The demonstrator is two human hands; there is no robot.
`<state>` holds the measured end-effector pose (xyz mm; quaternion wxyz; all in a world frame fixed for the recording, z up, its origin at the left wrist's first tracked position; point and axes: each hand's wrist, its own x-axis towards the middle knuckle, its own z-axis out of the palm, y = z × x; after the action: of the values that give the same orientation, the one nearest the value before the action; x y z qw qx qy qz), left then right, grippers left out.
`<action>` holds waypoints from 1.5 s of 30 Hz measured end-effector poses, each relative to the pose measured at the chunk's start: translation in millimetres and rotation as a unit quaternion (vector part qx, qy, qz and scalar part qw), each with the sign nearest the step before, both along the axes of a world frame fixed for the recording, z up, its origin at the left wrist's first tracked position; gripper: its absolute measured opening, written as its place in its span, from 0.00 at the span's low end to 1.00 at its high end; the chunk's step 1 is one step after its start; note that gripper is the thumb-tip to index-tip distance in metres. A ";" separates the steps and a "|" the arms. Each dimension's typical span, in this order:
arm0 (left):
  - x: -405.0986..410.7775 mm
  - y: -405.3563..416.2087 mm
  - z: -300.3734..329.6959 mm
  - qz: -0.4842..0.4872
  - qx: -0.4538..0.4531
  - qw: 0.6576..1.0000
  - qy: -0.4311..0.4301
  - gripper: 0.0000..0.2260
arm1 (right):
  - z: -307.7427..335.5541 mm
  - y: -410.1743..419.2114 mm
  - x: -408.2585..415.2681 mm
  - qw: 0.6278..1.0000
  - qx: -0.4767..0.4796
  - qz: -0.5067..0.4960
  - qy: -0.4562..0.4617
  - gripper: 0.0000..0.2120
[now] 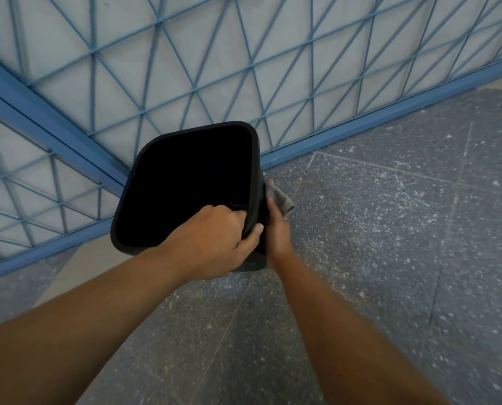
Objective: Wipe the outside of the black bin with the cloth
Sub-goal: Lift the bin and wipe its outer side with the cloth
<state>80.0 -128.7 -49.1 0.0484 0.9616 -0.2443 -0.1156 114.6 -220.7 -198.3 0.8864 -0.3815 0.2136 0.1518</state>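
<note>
Two hands work the black bin (185, 182), held above the floor (390, 229). The left hand (214, 244) grips the near rim, fingers curled inside. The right hand (277, 229) presses the cloth (282, 198) against the right outer wall, nearest the next wipe.

Both my arms out ahead. Left hand (214, 238): fingers hooked over bin (185, 176) rim, thumb outside. Right hand (277, 226) presses cloth (282, 198) to its side.
</note>
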 end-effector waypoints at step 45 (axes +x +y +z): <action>4.5 6.0 -3.0 0.004 -0.021 1.000 0.005 0.23 | 30.7 -8.4 -1.0 0.996 -0.034 0.057 -0.054 0.23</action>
<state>84.4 -122.7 -52.1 0.0701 0.9606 -0.2429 -0.1150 113.6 -229.1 -167.6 0.8730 -0.4309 0.1479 0.1738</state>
